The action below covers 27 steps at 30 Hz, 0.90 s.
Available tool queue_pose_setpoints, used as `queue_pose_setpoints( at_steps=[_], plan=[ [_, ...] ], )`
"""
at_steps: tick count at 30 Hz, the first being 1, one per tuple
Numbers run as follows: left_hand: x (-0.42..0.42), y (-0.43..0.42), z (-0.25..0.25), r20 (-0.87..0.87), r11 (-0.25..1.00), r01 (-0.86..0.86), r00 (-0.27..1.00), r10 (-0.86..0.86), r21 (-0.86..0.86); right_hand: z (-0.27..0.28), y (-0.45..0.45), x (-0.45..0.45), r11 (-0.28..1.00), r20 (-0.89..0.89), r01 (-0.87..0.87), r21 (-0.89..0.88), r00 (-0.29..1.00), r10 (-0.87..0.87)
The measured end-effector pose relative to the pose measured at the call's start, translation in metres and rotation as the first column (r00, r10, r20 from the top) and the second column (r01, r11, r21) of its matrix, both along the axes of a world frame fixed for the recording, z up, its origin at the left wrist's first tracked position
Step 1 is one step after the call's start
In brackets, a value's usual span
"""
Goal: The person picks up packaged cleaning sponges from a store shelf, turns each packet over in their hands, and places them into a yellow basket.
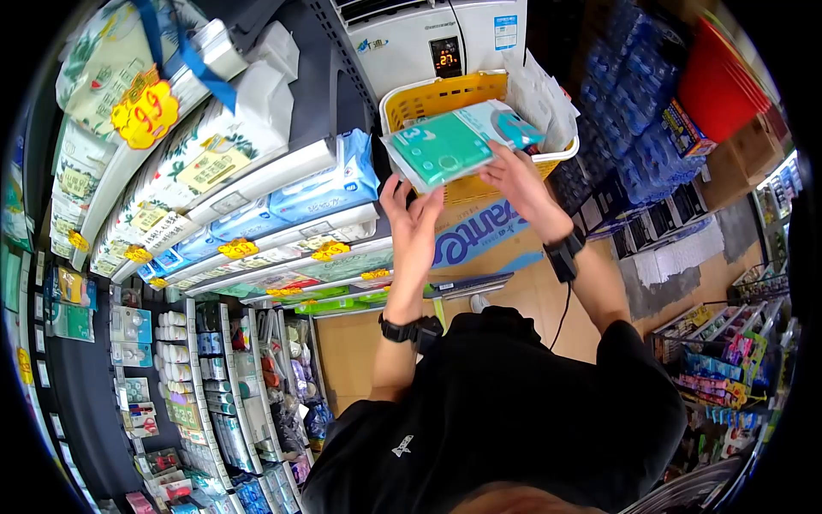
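A flat green plastic packet (pixel 458 141) with white print lies tilted over a yellow basket (pixel 471 90). My right hand (pixel 520 184) has its fingers on the packet's near right edge, apparently pinching it. My left hand (pixel 414 221) is just below the packet's left corner, fingers spread and palm turned up. Whether its fingertips touch the corner I cannot tell. The packet covers much of the basket's inside. White plastic wrapping (pixel 544 103) stands in the basket's right side.
A cardboard box (pixel 479 236) is below the basket, and a white appliance (pixel 428 47) with a lit display stands behind. Shelves of tissue packs (pixel 321 184) line the left. Bottled-water packs (pixel 638 103) and red buckets (pixel 719 77) are stacked right.
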<state>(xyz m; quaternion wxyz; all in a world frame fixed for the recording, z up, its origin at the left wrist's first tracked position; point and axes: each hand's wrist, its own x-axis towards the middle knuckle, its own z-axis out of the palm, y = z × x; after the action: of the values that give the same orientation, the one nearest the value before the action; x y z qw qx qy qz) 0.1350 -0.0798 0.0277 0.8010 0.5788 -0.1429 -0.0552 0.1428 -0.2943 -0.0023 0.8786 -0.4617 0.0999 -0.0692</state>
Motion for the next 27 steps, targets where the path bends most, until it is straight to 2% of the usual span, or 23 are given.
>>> queue_pose_setpoints(
  at_steps=[4,7,9,11,12,13,15,16,17,19,20,22,23,25,27],
  plan=[
    [0.041,-0.037,-0.008,0.052,0.998,-0.05,0.997,0.049,0.024,-0.015,-0.025,0.076,0.995,0.005,-0.087,0.042,0.996,0.087],
    [0.072,-0.056,-0.017,0.003,0.992,-0.098,0.995,0.098,0.079,-0.03,-0.038,0.118,0.985,-0.041,-0.113,0.131,0.992,0.12],
    [0.083,-0.065,-0.023,0.054,0.979,-0.144,0.989,0.138,0.146,-0.04,-0.046,0.141,0.983,-0.125,-0.072,0.171,0.988,0.094],
    [0.098,-0.07,-0.034,0.189,0.902,-0.227,0.968,0.167,0.367,-0.047,-0.051,0.159,0.982,-0.161,-0.051,0.18,0.984,0.08],
    [0.096,-0.071,-0.024,0.285,0.85,-0.254,0.95,0.129,0.462,-0.053,-0.053,0.165,0.981,-0.204,-0.02,0.191,0.977,0.06],
    [0.099,-0.072,-0.023,0.283,0.847,-0.256,0.95,0.131,0.466,-0.063,-0.056,0.173,0.981,-0.207,-0.023,0.195,0.976,0.064],
    [0.107,-0.074,-0.022,0.368,0.632,-0.193,0.917,-0.157,0.75,-0.078,-0.06,0.185,0.966,-0.198,-0.045,0.253,0.975,0.097],
    [0.112,-0.079,-0.032,0.436,0.614,-0.251,0.883,-0.171,0.748,-0.08,-0.062,0.189,0.966,-0.199,-0.049,0.255,0.975,0.102],
    [0.117,-0.082,-0.039,0.436,0.612,-0.254,0.884,-0.167,0.749,-0.083,-0.063,0.193,0.963,-0.182,-0.081,0.259,0.975,0.131],
    [0.127,-0.087,-0.053,0.503,0.52,-0.334,0.835,-0.224,0.786,-0.08,-0.064,0.192,0.957,-0.17,-0.116,0.265,0.972,0.165],
    [0.132,-0.088,-0.064,0.502,0.519,-0.334,0.836,-0.221,0.787,-0.073,-0.069,0.188,0.942,-0.175,-0.178,0.284,0.956,0.234],
    [0.139,-0.089,-0.08,0.659,0.487,-0.504,0.718,-0.224,0.713,-0.064,-0.083,0.186,0.912,-0.227,-0.29,0.289,0.905,0.36],
    [0.142,-0.089,-0.082,0.659,0.487,-0.504,0.719,-0.221,0.713,-0.059,-0.092,0.187,0.912,-0.228,-0.292,0.287,0.904,0.362],
    [0.14,-0.087,-0.076,0.466,0.469,-0.31,0.845,-0.264,0.827,-0.039,-0.106,0.183,0.87,-0.288,-0.44,0.223,0.823,0.49],
    [0.141,-0.085,-0.08,0.501,0.47,-0.344,0.824,-0.265,0.813,-0.035,-0.11,0.188,0.849,-0.318,-0.496,0.184,0.787,0.529]
  ],
)
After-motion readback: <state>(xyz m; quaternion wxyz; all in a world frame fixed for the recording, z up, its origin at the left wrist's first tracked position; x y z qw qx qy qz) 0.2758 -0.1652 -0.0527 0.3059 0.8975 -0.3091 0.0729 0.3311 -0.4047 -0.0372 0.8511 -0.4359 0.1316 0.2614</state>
